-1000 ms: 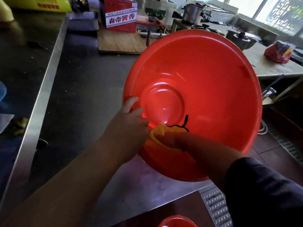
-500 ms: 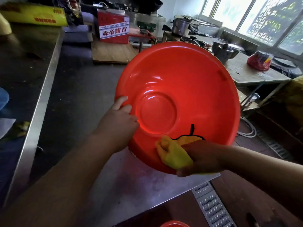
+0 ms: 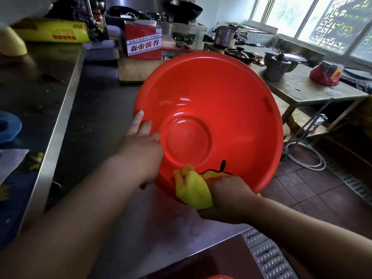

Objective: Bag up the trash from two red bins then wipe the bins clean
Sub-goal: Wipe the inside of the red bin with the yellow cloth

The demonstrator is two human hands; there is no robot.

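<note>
A large red bin [image 3: 221,109] is held tilted on edge over the steel counter [image 3: 124,228], its round face with a central ring turned toward me. My left hand [image 3: 141,146] holds its left side, fingers lying on the red surface and the thumb tucked under the rim. My right hand [image 3: 227,196] grips a bunched yellow cloth [image 3: 193,190] with black trim and presses it against the bin's lower edge. Only a sliver of a second red bin [image 3: 219,276] shows at the bottom of the frame.
A red printed box [image 3: 144,40] stands on a wooden board behind the bin. Pots [image 3: 276,66] and a red bag [image 3: 324,74] sit on a worn table to the right. White cable [image 3: 310,158] lies on the tiled floor. A blue object [image 3: 8,125] rests on the left shelf.
My right hand has slid the yellow cloth from beside the central ring down to the bin's lower edge. My left hand keeps its hold on the left side.
</note>
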